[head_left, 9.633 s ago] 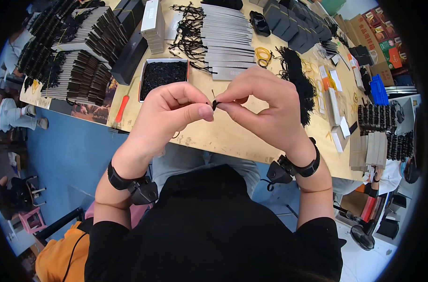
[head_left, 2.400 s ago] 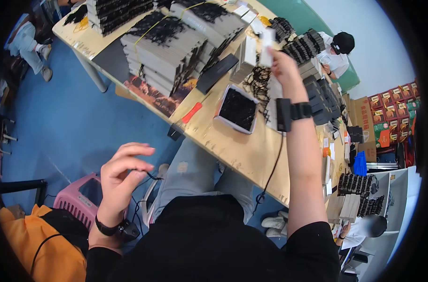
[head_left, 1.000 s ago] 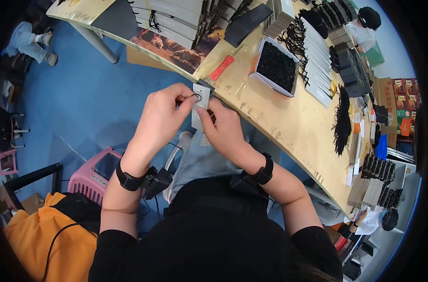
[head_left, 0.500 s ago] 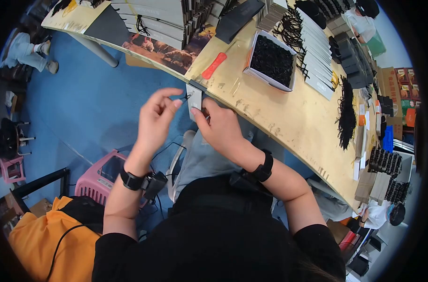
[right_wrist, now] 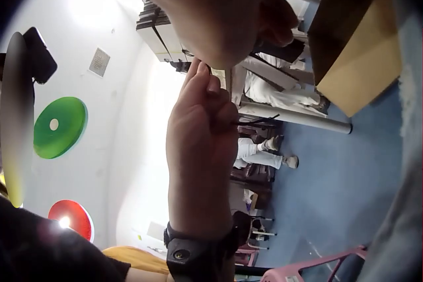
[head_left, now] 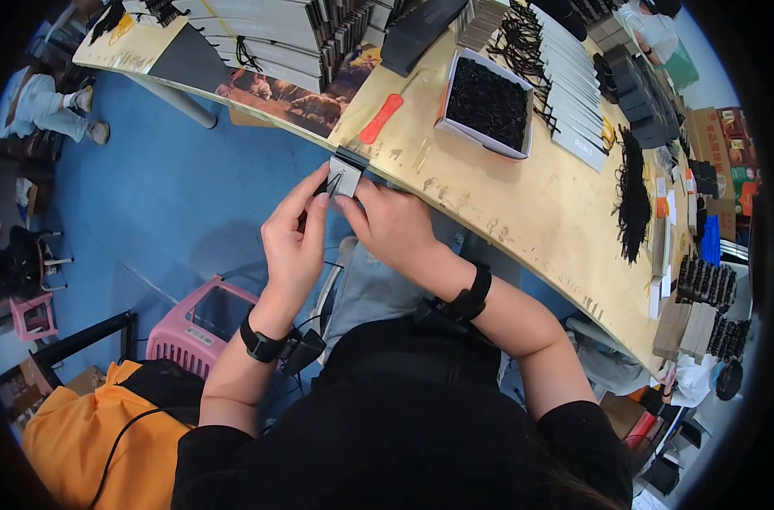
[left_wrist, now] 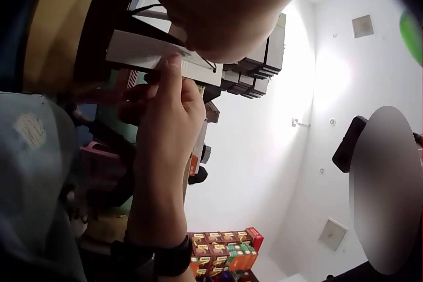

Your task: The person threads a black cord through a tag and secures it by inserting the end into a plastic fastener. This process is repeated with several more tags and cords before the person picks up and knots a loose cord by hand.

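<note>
A flat grey-white card (head_left: pixel 346 178) stands up in front of a dark clip at the table edge in the head view. My right hand (head_left: pixel 395 223) holds it from the right; in the left wrist view that thumb presses on the long pale face of the card (left_wrist: pixel 139 50). At the card's left side, my left hand (head_left: pixel 290 242) pinches a black cord (head_left: pixel 335 184), which makes a narrow loop across the face. A loose cord end (right_wrist: pixel 258 122) sticks out beside the left fist in the right wrist view. The left fingertips are partly hidden there.
A white box (head_left: pixel 486 102) full of black cords stands on the table near a red-handled tool (head_left: pixel 381 118). Stacked grey cards (head_left: pixel 276 34) lie at upper left. Corded cards (head_left: pixel 574 93) spread behind the box, with a black cord bundle (head_left: pixel 632 195) at right. A pink crate (head_left: pixel 191 327) is on the floor.
The right hand has brought a card from the back of the table to its edge. In the last half second the left hand has moved up against the card with the cord.
</note>
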The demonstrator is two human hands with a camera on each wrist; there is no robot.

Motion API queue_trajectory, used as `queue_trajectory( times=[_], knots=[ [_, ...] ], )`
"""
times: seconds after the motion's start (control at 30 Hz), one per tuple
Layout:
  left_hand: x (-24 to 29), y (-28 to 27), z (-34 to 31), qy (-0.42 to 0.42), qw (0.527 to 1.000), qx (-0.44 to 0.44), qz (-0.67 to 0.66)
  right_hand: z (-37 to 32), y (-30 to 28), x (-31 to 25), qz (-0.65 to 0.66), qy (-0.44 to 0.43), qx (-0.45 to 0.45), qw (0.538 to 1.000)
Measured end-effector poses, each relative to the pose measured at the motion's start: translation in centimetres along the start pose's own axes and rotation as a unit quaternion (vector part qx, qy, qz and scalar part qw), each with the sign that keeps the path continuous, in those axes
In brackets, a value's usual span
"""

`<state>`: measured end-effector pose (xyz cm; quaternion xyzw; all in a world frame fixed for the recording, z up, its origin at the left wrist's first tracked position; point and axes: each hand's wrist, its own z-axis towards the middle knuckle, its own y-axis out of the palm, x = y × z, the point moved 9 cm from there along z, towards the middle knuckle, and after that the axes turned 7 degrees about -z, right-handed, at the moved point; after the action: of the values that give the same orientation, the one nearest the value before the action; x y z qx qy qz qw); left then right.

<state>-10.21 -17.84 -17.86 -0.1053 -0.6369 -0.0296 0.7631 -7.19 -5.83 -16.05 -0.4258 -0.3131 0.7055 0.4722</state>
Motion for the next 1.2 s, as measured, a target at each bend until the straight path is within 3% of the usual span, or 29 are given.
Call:
queue_trajectory(
  times=[0.2, 0.23, 0.3, 0.37, 0.4, 0.47, 0.5, 0.57, 0.63, 0.7, 0.8, 0.87, 0.9, 0.93, 0.97, 1.0, 1.07, 1.2],
  knots=[
    [-0.4, 0.0, -0.3, -0.021, 1.0, -0.005, -0.018, -0.5, 0.6, -0.2, -0.01, 0.001, -0.041, 0.999],
    [-0.6, -0.1, -0.2, -0.021, 1.0, -0.006, -0.018, -0.4, 0.3, -0.2, 0.046, 0.002, -0.023, 0.999],
    [-1.3, 0.3, 0.1, -0.049, 0.985, -0.029, -0.165, -0.3, 0.1, -0.2, 0.102, 0.003, -0.004, 0.995],
    [-1.2, 0.8, 0.3, -0.074, 0.974, -0.041, -0.211, -0.4, 1.4, 0.7, 0.28, 0.078, -0.058, 0.955],
    [-1.3, 1.2, 0.2, -0.098, 0.96, -0.052, -0.256, -0.4, 1.3, 0.5, 0.281, 0.078, -0.057, 0.955],
    [-1.5, 1.1, 0.2, -0.094, 0.962, -0.069, -0.249, -0.8, 2.6, 0.8, 0.383, 0.155, -0.106, 0.904],
    [-1.5, 1.0, 0.2, -0.09, 0.963, -0.086, -0.241, -1.0, 2.8, 1.0, 0.384, 0.155, -0.105, 0.904],
    [-1.1, 0.6, 0.1, -0.094, 0.968, -0.109, -0.206, -1.1, 2.5, 0.1, 0.237, 0.046, -0.096, 0.966],
    [-1.2, -0.4, 0.0, -0.099, 0.972, -0.133, -0.167, -1.3, 1.5, -0.8, 0.197, 0.002, -0.077, 0.977],
    [-1.7, -0.3, -0.8, -0.12, 0.959, -0.216, -0.139, -1.4, 0.4, -1.7, 0.155, -0.039, -0.059, 0.985],
    [-1.7, -1.0, -1.5, -0.132, 0.959, -0.182, -0.173, -1.4, -0.6, -2.4, 0.127, -0.067, -0.088, 0.986],
    [0.4, -0.7, -1.1, -0.13, 0.964, -0.171, -0.156, -0.8, -1.3, -1.5, 0.311, 0.071, -0.171, 0.932],
    [1.5, -0.4, -0.8, -0.118, 0.968, -0.165, -0.149, -0.4, -2.2, -1.5, 0.31, 0.072, -0.167, 0.933],
    [2.6, 0.0, -0.5, -0.105, 0.971, -0.161, -0.143, -0.6, -2.1, -0.4, 0.451, 0.177, -0.179, 0.856],
    [4.0, 0.4, -0.5, -0.072, 0.973, -0.169, -0.139, -1.0, -2.0, 0.3, 0.575, 0.274, -0.182, 0.749],
    [5.2, 1.2, -0.5, -0.066, 0.971, -0.179, -0.14, -0.4, -3.4, 0.7, 0.573, 0.275, -0.17, 0.753],
    [7.6, 2.5, -0.4, -0.036, 0.975, -0.189, -0.112, 0.2, -5.1, 1.1, 0.637, 0.289, -0.172, 0.693],
    [10.6, 4.5, -0.3, 0.009, 0.967, -0.232, -0.1, -0.5, -8.0, 2.7, 0.622, 0.279, -0.139, 0.718]
  ],
)
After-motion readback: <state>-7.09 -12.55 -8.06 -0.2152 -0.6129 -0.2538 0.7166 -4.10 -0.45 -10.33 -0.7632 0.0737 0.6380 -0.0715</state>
